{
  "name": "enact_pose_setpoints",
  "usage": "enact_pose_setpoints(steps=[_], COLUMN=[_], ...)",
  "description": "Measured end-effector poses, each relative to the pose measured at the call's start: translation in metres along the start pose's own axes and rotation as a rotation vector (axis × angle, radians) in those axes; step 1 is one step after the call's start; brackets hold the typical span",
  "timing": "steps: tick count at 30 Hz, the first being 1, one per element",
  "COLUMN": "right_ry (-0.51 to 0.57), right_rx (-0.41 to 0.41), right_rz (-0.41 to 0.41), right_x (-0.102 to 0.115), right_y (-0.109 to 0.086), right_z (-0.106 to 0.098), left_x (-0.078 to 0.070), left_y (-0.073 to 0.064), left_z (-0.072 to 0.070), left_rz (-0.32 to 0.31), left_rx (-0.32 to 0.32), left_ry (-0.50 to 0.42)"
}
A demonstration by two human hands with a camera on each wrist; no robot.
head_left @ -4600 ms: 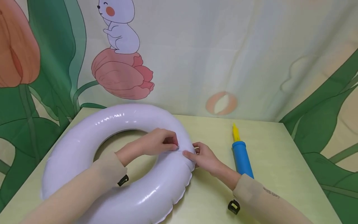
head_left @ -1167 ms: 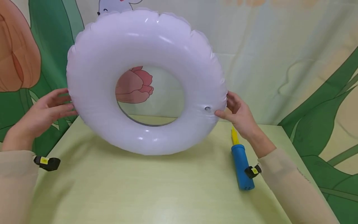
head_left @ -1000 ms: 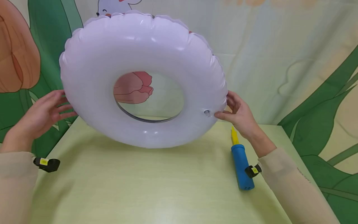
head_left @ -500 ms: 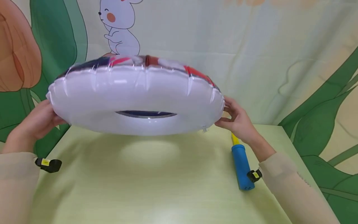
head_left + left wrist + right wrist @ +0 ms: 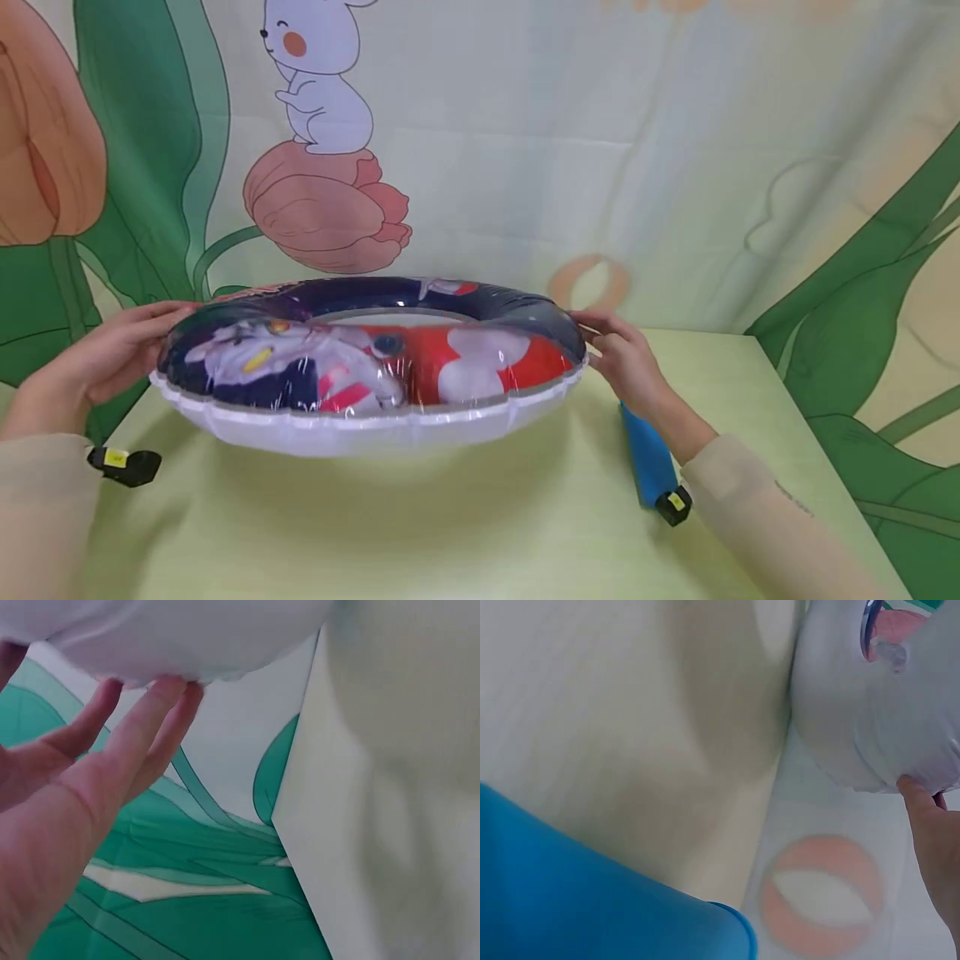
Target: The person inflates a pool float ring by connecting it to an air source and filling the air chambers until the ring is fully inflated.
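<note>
An inflated swim ring (image 5: 472, 367) is held level above the table. Its printed side, dark blue and red with cartoon figures, faces up, and its white side faces down. At the ring's left edge my left hand (image 5: 123, 346) grips it; in the left wrist view, fingers (image 5: 135, 735) reach up against the white underside. My right hand (image 5: 626, 362) grips the right edge, pinching the rim beside the seam in the right wrist view. A clear valve (image 5: 892, 656) stands out from the white underside there.
On the pale green table (image 5: 465, 533) a blue hand pump (image 5: 648, 454) lies at the right, partly hidden by my right hand and wrist. A patterned curtain (image 5: 480, 167) hangs right behind the table's back edge.
The ring was lying white side up with both hands at its valve, then was lifted upright. In the last second it has tipped over, so the printed side now faces up, held lower.
</note>
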State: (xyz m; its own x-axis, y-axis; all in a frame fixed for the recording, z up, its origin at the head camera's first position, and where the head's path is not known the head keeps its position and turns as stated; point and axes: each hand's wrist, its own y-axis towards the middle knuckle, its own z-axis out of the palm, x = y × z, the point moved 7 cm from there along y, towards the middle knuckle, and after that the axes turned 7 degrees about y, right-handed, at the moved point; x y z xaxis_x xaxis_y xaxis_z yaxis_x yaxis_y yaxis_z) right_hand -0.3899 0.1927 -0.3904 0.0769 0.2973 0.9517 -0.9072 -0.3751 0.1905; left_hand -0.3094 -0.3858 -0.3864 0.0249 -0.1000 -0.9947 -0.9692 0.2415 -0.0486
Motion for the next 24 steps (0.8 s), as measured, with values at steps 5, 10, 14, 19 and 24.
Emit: enact_pose_setpoints(steps=[5,10,14,19,24], right_ry=[-0.011,-0.137,-0.243,-0.339,-0.533], right_rx=[-0.030,-0.004,0.060,0.126,0.131], right_rz=[0.017,0.080,0.098,0.079,0.031], right_x=[-0.018,-0.038,-0.048,-0.047,-0.035], right_y=[-0.006,-0.010,-0.014,-0.016,-0.010], right_z=[-0.004,-0.003,0.002,0.007,0.003], left_x=[0.016,0.032,0.045,0.052,0.034], left_y=[-0.003,-0.003,-0.005,-0.005,0.000], left_z=[0.003,0.011,0.015,0.017,0.021], left_rz=[-0.046,-0.073,-0.151,-0.235,-0.241], left_rx=[0.023,0.109,0.128,0.074,0.051], left_ry=[0.165,0.234,0.275,0.382,0.669])
